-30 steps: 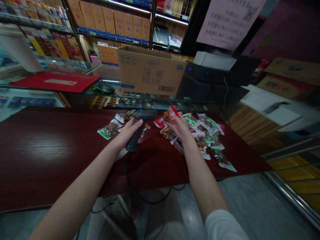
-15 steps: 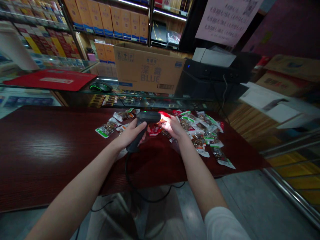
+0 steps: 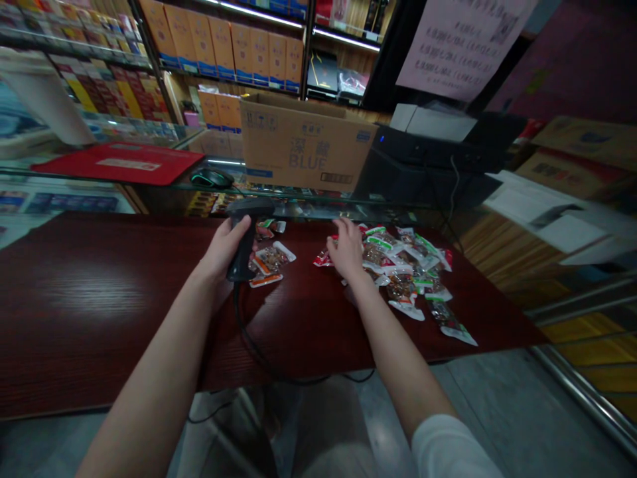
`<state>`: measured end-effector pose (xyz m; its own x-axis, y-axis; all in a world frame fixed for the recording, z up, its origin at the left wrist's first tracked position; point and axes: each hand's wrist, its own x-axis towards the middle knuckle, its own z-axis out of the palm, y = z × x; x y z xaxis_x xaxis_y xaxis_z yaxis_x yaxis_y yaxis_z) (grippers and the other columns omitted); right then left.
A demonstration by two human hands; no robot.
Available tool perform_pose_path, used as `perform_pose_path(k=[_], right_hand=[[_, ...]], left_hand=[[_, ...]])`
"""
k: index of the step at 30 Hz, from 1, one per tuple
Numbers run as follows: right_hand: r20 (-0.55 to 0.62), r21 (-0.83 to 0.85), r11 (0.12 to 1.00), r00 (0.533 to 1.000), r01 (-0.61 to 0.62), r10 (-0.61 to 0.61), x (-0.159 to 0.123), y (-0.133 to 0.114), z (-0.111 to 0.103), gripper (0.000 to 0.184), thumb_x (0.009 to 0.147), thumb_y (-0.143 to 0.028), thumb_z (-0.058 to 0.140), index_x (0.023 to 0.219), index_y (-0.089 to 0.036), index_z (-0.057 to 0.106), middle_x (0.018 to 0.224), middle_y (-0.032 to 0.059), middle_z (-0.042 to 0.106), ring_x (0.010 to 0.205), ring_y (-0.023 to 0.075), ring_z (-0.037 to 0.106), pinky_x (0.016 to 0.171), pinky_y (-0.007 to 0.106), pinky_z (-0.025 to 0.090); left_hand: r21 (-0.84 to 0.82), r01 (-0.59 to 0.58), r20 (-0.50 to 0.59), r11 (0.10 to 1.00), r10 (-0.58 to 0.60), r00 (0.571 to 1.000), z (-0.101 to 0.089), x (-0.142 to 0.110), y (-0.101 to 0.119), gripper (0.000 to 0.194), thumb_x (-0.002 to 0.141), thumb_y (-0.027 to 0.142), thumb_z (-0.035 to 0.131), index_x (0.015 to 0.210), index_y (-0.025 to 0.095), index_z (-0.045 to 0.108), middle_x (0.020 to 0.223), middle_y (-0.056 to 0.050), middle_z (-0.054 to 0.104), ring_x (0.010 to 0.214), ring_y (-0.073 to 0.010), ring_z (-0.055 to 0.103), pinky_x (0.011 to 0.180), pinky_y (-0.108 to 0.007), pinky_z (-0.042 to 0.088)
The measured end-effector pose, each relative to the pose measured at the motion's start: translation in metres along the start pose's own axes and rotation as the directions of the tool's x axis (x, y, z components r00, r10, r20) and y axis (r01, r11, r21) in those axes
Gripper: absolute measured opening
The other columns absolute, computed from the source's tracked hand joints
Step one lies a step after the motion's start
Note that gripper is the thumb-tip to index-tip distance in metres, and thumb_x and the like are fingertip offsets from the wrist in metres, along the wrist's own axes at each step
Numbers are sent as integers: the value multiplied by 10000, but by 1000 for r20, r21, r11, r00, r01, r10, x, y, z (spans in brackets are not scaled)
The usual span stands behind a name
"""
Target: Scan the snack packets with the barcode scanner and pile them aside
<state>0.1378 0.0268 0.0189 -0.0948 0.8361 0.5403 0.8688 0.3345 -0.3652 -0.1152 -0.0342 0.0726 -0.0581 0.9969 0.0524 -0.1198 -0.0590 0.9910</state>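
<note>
So the left hand [image 3: 223,245] was wrapped tight around the grip of a black barcode scanner [image 3: 242,239], holding it upright just over the dark red wooden surface [image 3: 89,299], with its black cable [image 3: 259,352] trailing back off the near edge. Right next to the scanner, touching or nearly so, sat a small bunch of snack packets [image 3: 271,260], clear plastic with orange and white ends.

The right hand [image 3: 347,249] was lying flat with the fingers spread, palm down on the left edge of a much bigger pile of snack packets [image 3: 413,272], not gripping anything as far as I could see. A red packet [image 3: 323,259] poked out just beside its thumb. That pile had green, white and red wrappers all jumbled together and stretched out toward the right end of the surface.

Behind all this there was a glass counter with a computer mouse [image 3: 212,178] and a red mat [image 3: 124,162] on it, plus a cardboard box [image 3: 306,143] with "BLUE" printed on the side. A black printer-looking machine [image 3: 428,159] stood to the right of the box.
</note>
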Motion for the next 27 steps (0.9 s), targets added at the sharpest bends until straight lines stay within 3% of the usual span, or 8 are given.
perform_pose_path(k=[3,7,10,13,16,20,23,27], right_hand=[[308,100,991,945,86,-113,5,-36,26,381,878,-406,541,1162,-161,602,1228,122,602,1197,258,518,1138,503,194],[510,73,997,859,-7,-31,20,-67,58,457,799,-598,583,977,-190,686,1199,122,609,1191,303,523,1116,587,128],[497,13,999,868,-32,21,28,-69,65,306,836,-474,593,891,-188,688,1163,111,626,1180,298,532,1115,555,154],[444,29,997,894,-70,50,28,-56,61,245,891,-341,529,1052,-182,623,1118,94,648,1127,254,569,1106,517,201],[518,141,988,855,-56,-26,22,-42,52,515,848,-414,591,1297,-195,467,1231,110,590,1153,252,547,1036,446,332],[597,35,997,799,62,-71,16,-35,44,696,709,-485,720,1283,-168,485,1256,170,511,1210,327,464,1000,436,361],[544,5,1000,839,7,-8,15,-34,40,674,627,-451,781,1162,-141,512,1216,176,484,1187,325,463,975,425,382],[362,218,976,930,-24,-58,17,-24,24,634,621,-272,769,1135,-147,421,1125,118,537,1070,246,547,903,351,431]], left_hand=[[7,-10,-44,1000,11,999,-8,1,3,422,779,543,594,930,150,607,498,7,550,362,-110,472,344,-216,358],[-22,-7,-79,1000,6,997,-9,1,3,366,787,514,596,900,165,587,502,9,551,366,-108,477,345,-208,350],[-34,-2,-95,999,-1,995,-8,1,2,360,784,507,601,898,167,570,517,12,557,362,-101,467,343,-206,341],[-34,-8,-83,999,5,997,-6,2,2,404,764,522,621,935,160,562,527,21,554,370,-98,474,350,-206,344],[-36,-5,-54,999,3,999,-4,1,1,462,733,545,645,968,160,543,528,34,552,374,-96,478,359,-206,361],[0,18,-4,1000,-18,1000,-1,-1,-1,498,714,564,656,977,165,518,521,47,550,373,-91,479,367,-201,377],[20,41,-2,999,-41,999,1,-2,-1,486,723,557,651,979,170,507,518,51,548,375,-88,480,376,-200,382],[19,51,-23,999,-50,998,3,-3,-2,463,729,550,649,959,173,513,526,44,554,374,-91,481,372,-203,374]])
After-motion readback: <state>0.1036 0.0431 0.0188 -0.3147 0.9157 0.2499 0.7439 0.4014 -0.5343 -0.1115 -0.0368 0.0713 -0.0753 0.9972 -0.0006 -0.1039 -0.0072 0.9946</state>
